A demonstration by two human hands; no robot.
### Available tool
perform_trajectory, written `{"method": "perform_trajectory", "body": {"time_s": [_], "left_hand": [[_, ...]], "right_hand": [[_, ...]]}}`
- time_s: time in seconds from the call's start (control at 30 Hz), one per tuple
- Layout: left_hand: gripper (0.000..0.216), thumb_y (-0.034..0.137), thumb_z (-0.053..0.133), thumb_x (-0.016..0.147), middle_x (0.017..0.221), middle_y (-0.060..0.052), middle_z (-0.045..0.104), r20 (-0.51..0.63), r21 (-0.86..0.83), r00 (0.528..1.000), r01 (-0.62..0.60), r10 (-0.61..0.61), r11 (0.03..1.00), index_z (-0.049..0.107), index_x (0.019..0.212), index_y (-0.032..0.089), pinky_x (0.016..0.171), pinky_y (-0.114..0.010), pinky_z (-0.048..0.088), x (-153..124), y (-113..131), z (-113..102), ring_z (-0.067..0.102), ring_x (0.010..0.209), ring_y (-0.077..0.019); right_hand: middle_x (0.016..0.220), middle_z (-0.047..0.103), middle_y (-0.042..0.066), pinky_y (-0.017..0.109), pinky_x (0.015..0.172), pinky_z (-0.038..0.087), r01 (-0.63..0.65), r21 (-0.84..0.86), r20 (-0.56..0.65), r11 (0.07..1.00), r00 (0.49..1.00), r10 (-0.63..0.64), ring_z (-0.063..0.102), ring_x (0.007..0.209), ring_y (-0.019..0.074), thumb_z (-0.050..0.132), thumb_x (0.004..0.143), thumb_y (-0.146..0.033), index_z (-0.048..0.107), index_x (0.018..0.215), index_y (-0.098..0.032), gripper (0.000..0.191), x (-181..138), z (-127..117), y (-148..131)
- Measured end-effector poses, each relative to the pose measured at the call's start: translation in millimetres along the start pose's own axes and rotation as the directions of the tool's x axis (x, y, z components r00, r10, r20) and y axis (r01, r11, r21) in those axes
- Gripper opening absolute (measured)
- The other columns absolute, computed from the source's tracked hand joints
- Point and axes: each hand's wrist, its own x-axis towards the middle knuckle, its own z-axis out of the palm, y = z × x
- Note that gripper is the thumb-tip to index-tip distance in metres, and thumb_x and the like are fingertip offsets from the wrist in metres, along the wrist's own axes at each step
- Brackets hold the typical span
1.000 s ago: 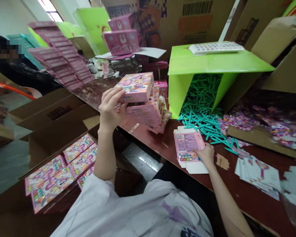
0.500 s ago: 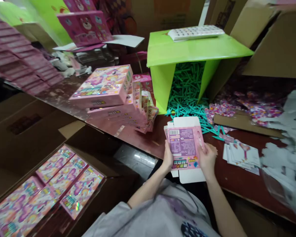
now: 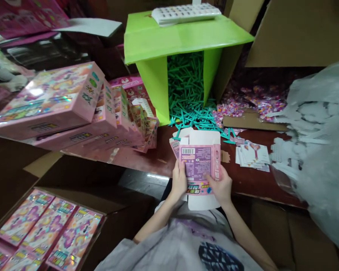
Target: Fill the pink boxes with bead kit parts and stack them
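Note:
A flat, unfolded pink and purple carton (image 3: 199,165) with white end flaps is held in front of my body, its printed back and barcode facing up. A second folded carton (image 3: 175,146) peeks out behind its left edge. My left hand (image 3: 180,180) is closed on the left side of the cartons. On the right side, my right hand (image 3: 222,184) grips the front carton, its thumb lying on the purple panel. Just beyond the cartons, teal plastic sticks (image 3: 193,119) spill from a bright green box (image 3: 154,86) lying on its side.
Pink finished boxes (image 3: 59,98) lean in a row on the table at left. Below them, a cardboard carton (image 3: 113,203) holds more pink boxes (image 3: 76,237). Printed cards (image 3: 252,155), colourful beads (image 3: 231,107) and a plastic bag of white parts (image 3: 319,150) lie at right.
The view has turned and come closer to the table. My right thumb has moved from the carton's side edge onto its purple panel, and the rear carton now fans out further left.

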Motion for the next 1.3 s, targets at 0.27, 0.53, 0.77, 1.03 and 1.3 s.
{"method": "perform_trajectory", "body": {"time_s": [0.27, 0.53, 0.77, 1.03, 1.3], "left_hand": [[0.052, 0.056, 0.039, 0.091, 0.11, -0.009, 0.068, 0.108, -0.043, 0.99, 0.097, -0.091, 0.994, 0.063, 0.108, 0.013, 0.089, -0.03, 0.047, -6, -2, -1, 0.062, 0.1, -0.0218], [0.048, 0.052, 0.035, 0.094, 0.11, -0.01, 0.066, 0.095, 0.091, 0.994, 0.044, -0.053, 0.995, 0.059, 0.111, 0.014, 0.089, -0.032, 0.046, -13, -6, 2, 0.061, 0.102, -0.0222], [0.046, 0.033, 0.061, 0.083, 0.127, -0.012, 0.056, 0.088, 0.485, 0.837, -0.51, 0.541, 0.71, 0.051, 0.127, 0.021, 0.105, -0.041, 0.031, 8, -1, -12, 0.048, 0.121, -0.0265], [0.019, 0.029, 0.048, 0.093, 0.081, -0.004, 0.064, 0.401, 0.453, 0.817, -0.57, 0.414, 0.686, 0.053, 0.079, 0.017, 0.08, -0.034, 0.036, 7, 17, -8, 0.056, 0.079, -0.0165], [0.012, 0.027, 0.048, 0.093, 0.102, -0.006, 0.069, 0.586, 0.231, 0.6, -0.768, 0.544, 0.597, 0.052, 0.085, 0.019, 0.093, -0.036, 0.032, -6, 32, 3, 0.062, 0.098, -0.0181]], "right_hand": [[0.106, 0.07, 0.011, 0.04, 0.083, 0.054, -0.028, 0.023, -0.063, 0.999, 0.998, 0.03, 0.067, 0.091, 0.0258, 0.076, 0.065, -0.041, 0.061, 0.116, -0.015, 0.059, -10, 0, 11], [0.098, 0.071, 0.009, 0.035, 0.076, 0.056, -0.038, 0.049, -0.129, 0.998, 0.991, 0.044, 0.067, 0.082, 0.0226, 0.076, 0.065, -0.041, 0.059, 0.111, -0.015, 0.055, -17, -2, 5], [0.079, 0.07, 0.003, 0.028, 0.064, 0.054, 0.149, -0.191, -0.115, 0.97, 0.978, -0.173, 0.065, 0.064, 0.0181, 0.078, 0.063, -0.04, 0.062, 0.096, -0.018, 0.043, -13, -17, 0], [0.107, 0.069, 0.014, 0.037, 0.08, 0.056, 0.305, -0.458, 0.077, 0.835, 0.949, -0.305, 0.068, 0.091, 0.0278, 0.076, 0.062, -0.051, 0.055, 0.12, -0.015, 0.071, -37, -25, 7], [0.081, 0.071, 0.009, 0.035, 0.068, 0.056, -0.045, -0.144, 0.255, 0.988, 0.964, 0.081, 0.068, 0.072, 0.0243, 0.069, 0.07, -0.047, 0.065, 0.096, -0.013, 0.042, -50, -2, 19]]}}
